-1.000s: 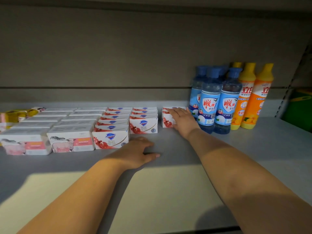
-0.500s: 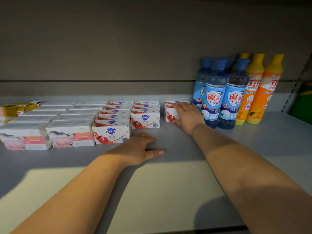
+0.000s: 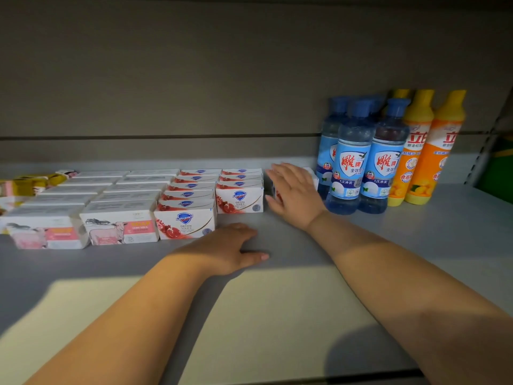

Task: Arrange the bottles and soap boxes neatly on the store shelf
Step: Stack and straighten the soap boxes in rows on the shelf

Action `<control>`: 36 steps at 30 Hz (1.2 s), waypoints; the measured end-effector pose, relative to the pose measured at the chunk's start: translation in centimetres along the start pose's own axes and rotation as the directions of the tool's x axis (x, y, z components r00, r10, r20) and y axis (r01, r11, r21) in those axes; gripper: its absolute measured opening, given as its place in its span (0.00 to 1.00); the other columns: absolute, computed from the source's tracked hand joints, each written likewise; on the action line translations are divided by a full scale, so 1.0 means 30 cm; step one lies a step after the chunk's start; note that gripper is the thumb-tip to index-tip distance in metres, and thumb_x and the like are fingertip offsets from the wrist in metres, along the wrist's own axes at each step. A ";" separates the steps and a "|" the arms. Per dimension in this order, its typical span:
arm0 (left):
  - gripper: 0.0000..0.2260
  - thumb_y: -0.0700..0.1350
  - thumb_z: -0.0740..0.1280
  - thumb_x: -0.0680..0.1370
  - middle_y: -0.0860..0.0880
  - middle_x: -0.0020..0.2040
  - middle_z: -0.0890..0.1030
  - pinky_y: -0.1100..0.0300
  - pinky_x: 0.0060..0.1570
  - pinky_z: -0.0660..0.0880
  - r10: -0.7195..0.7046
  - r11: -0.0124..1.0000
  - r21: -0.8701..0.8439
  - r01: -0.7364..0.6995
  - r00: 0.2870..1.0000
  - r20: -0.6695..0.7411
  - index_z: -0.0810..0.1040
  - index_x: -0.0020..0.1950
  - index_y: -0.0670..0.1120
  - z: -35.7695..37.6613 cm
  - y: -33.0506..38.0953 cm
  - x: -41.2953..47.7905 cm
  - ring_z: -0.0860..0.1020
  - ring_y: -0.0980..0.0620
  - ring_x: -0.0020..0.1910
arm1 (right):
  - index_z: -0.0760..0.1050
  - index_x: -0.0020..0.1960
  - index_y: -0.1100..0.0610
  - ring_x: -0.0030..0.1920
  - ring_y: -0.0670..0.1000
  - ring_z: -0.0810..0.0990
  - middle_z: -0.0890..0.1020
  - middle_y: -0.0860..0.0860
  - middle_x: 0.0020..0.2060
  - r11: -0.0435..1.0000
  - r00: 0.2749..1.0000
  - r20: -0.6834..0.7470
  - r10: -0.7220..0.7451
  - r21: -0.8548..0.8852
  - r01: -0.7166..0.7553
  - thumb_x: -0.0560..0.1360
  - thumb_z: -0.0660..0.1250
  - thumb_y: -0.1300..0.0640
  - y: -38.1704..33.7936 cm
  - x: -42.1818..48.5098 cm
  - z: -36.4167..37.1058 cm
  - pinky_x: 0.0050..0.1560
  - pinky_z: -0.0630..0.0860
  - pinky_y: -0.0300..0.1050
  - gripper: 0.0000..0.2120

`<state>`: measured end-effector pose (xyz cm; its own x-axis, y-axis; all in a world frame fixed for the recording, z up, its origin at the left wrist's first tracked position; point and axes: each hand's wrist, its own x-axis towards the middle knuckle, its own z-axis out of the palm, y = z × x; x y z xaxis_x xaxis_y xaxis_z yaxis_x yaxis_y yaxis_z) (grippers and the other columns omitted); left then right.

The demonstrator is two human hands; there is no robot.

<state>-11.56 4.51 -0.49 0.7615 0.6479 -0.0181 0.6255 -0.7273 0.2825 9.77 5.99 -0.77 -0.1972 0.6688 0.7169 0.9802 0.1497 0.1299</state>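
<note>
Shelf (image 3: pixel 416 245): rows of soap boxes (image 3: pixel 186 220) at left — blue bottles (image 3: pixel 352 168) and orange bottles (image 3: pixel 416 151) upright at right.
Lone soap box (image 3: pixel 312 176): just left of the blue bottles.
Right hand (image 3: pixel 294 195): fingers straight, spread over it.
Left hand (image 3: pixel 224 251): relaxed on the shelf.
Change: right fingers wider apart than before — left hand unmoved.

Position: head-worn, in front of the shelf (image 3: pixel 433 245), above its deck.
Facing: forward and downward; back panel (image 3: pixel 194 79) across upper frame, shelf front edge along bottom.
Range: close, within arm's reach.
Lens: wide-angle, single view.
</note>
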 end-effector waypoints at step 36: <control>0.10 0.45 0.70 0.75 0.46 0.44 0.85 0.61 0.35 0.79 -0.259 0.159 -0.984 0.085 0.965 0.042 0.78 0.53 0.43 -0.063 0.097 -0.040 0.83 0.51 0.36 | 0.78 0.56 0.59 0.50 0.53 0.82 0.83 0.57 0.52 -0.373 0.611 0.697 0.374 0.717 -0.589 0.74 0.67 0.58 -0.130 -0.176 -0.270 0.52 0.79 0.49 0.12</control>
<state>-10.98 2.06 2.17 0.5797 0.8043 -0.1308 -0.0026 0.1623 0.9867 7.17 -4.04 0.50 0.2317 0.9727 0.0093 -0.2645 0.0722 -0.9617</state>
